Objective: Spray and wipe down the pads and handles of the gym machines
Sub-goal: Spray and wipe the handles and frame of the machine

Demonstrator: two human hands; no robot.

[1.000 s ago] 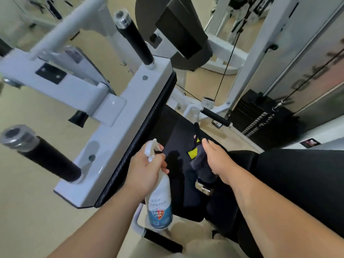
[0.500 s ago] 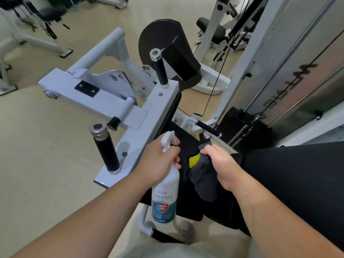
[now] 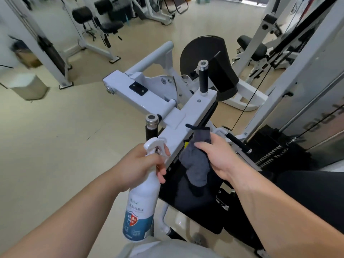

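Observation:
My left hand [image 3: 143, 164] grips the neck of a white spray bottle [image 3: 141, 207] with a blue label, a finger by its trigger. My right hand [image 3: 219, 157] holds a grey cloth [image 3: 195, 164], which hangs down against the edge of the machine's white arm [image 3: 188, 118] and over the black pad [image 3: 191, 207] below it. Two black handles with chrome caps stand up from that arm: a near handle [image 3: 150, 127] just beyond the bottle's nozzle and a far handle [image 3: 203, 77]. Another short black grip [image 3: 238, 142] pokes out to the right of my right hand.
A black weight stack [image 3: 275, 146] and cable column [image 3: 290, 71] stand to the right. A black cam disc [image 3: 197, 53] sits behind the far handle. Other white machines with black seats [image 3: 111, 27] and a pale bin [image 3: 28, 88] stand across the beige floor.
The view has pulled back and up, so the machine looks farther off. My right hand has lifted the cloth from the pad up to the white arm's edge. The left hand keeps the bottle.

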